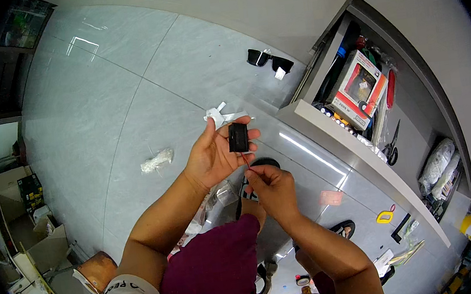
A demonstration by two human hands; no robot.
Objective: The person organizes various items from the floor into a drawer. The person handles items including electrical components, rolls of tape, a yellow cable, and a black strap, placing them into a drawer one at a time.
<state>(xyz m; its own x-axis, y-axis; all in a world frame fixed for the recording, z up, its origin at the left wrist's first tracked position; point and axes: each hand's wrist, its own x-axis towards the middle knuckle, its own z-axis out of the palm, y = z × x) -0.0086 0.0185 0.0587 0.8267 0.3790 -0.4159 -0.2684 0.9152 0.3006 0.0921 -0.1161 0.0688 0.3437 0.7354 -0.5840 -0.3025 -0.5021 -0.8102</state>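
My left hand (213,155) holds a small black box-shaped part (238,137) between thumb and fingertips, raised over the grey tiled floor. A thin red wire (246,161) hangs down from the bottom of the black part. My right hand (272,189) sits just below it, with thumb and forefinger pinched on the lower end of that wire. Both forearms come up from the lower edge, above my knee in dark red cloth (214,268).
An open drawer (333,136) at the right holds a boxed item (359,89), scissors (392,143) and other tools. On the floor lie black sunglasses (269,60), white plastic scraps (220,114), a crumpled clear bag (157,160), a yellow tool (384,217). Cardboard boxes (30,228) stand at the left.
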